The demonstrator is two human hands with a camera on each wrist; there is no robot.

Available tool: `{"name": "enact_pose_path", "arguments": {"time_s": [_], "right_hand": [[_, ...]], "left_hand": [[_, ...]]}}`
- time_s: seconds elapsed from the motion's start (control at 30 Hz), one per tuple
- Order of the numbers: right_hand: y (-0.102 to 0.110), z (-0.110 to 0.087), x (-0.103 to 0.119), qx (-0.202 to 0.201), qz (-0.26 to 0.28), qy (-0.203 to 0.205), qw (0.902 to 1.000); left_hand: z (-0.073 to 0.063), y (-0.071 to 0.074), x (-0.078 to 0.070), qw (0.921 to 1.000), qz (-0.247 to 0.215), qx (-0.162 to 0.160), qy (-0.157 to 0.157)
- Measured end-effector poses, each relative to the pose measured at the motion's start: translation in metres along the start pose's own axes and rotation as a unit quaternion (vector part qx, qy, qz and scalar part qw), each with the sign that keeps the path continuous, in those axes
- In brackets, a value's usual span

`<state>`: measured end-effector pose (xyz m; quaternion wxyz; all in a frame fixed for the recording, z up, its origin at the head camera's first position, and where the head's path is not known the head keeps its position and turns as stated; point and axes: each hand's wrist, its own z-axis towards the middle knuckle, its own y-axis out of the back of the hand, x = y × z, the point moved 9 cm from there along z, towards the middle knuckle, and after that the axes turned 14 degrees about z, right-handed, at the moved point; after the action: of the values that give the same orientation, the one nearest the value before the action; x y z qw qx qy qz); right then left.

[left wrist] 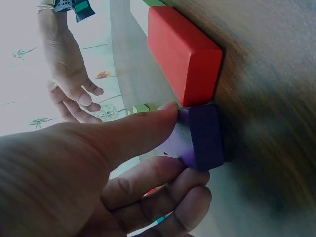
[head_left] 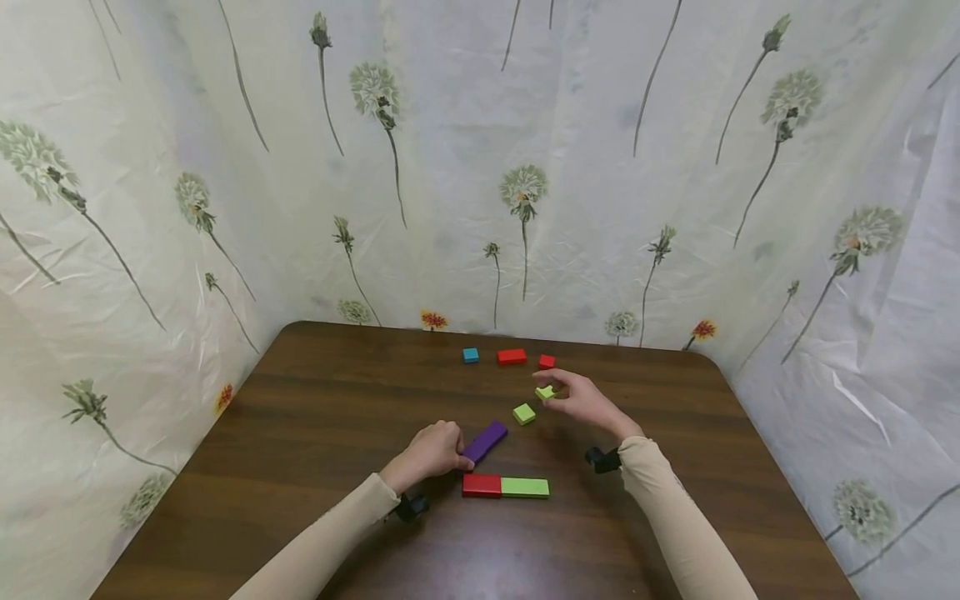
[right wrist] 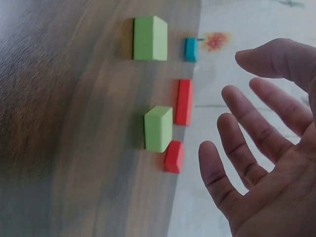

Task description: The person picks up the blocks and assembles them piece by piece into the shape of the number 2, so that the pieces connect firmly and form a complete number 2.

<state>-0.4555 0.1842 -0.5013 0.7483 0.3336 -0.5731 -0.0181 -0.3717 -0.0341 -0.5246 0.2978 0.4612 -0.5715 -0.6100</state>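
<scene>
Purple block (head_left: 487, 441) sits pinched in the left hand (head_left: 431, 452).

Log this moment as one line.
left hand: pinches purple block | right hand: holds nothing, near small green blocks | red block: abuts long green block

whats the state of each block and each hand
left hand, pinching the purple block
purple block, pinched at near end
right hand, holding nothing
near red block, touching long green block
long green block, unheld
nearer small green block, unheld
farther small green block, unheld
far longer red block, unheld
small red block, unheld
blue block, unheld
</scene>
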Motion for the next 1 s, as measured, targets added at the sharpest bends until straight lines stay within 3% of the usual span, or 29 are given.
{"name": "enact_pose_path", "arguments": {"time_s": [0.5,1.0], "right_hand": [[-0.007,0.001,-0.017,0.021,0.033,-0.007,0.9992],[-0.028,0.003,-0.021,0.061,-0.013,-0.023,0.9978]], "left_hand": [[-0.001,0.002,0.000,0.9999,-0.007,-0.007,-0.009],[-0.001,0.002,0.000,0.9999,-0.012,-0.004,-0.003]]}}
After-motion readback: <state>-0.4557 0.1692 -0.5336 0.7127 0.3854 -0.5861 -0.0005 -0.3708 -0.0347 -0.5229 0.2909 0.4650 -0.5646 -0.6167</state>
